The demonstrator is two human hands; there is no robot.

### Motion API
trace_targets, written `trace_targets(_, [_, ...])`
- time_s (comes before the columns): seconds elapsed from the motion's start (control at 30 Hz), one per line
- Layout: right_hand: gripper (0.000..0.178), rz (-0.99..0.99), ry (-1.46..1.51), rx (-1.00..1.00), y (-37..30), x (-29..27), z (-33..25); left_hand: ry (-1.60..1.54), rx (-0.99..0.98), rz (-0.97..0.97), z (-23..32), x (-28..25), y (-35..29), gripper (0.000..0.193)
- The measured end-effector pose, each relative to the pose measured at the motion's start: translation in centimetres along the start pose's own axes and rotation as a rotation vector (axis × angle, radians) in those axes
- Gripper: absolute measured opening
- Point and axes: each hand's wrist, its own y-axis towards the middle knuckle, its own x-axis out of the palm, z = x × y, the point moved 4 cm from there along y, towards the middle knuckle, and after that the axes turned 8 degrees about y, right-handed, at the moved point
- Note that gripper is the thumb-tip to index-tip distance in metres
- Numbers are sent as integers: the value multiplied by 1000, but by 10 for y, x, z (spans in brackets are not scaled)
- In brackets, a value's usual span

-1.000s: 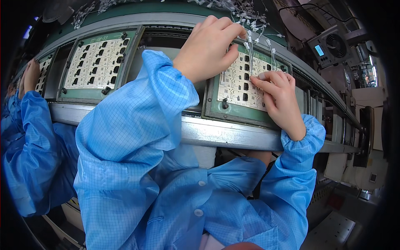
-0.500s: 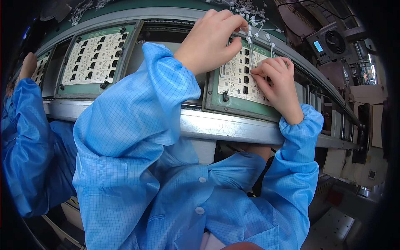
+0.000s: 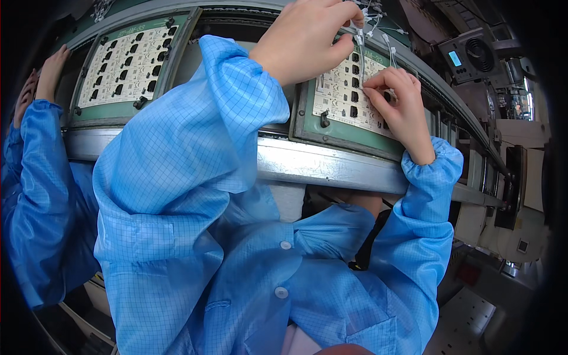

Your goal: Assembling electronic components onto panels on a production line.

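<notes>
A thin white wire lead [image 3: 362, 62] with a small white connector at its upper end runs between my hands, above a panel of white circuit boards [image 3: 337, 97] in a green frame. My left hand [image 3: 313, 38] is bent over the panel's far left part, thumb and forefinger closing at the connector end. Lower down, my right hand [image 3: 401, 100] pinches the lead close to the boards, its thumb and forefinger together. Black components stand in rows on the boards. My right fingers hide part of the panel, and the exact grip of my left fingertips is partly hidden.
Another green-framed panel [image 3: 121, 71] sits to the left on the conveyor, whose metal rail [image 3: 331, 168] runs along the near side. More white leads [image 3: 378, 23] lie beyond the panel. A co-worker's hand [image 3: 53, 74] is at far left. A device with a lit display [image 3: 454, 58] stands at right.
The scene has shifted slightly upward in the picture. Both my hands keep nearly the same pose on the lead. At far left, the co-worker's hand has moved up and a second hand shows more plainly.
</notes>
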Motion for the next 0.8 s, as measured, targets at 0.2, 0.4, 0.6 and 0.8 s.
trace_targets(0.2, [6,12,-90,-52,-2,-6,-6,150,85,65,18,-6,-1,23])
trace_targets(0.4, [15,9,-147,-220,-8,-7,-25,324,165,134,19,-7,-6,24])
trace_targets(0.6, [22,108,-167,-129,-10,-29,2,1,24,24,13,-13,2,25])
trace_targets(0.8, [26,449,-22,268,-23,-64,57,124,-5,85,0,-5,0,23])
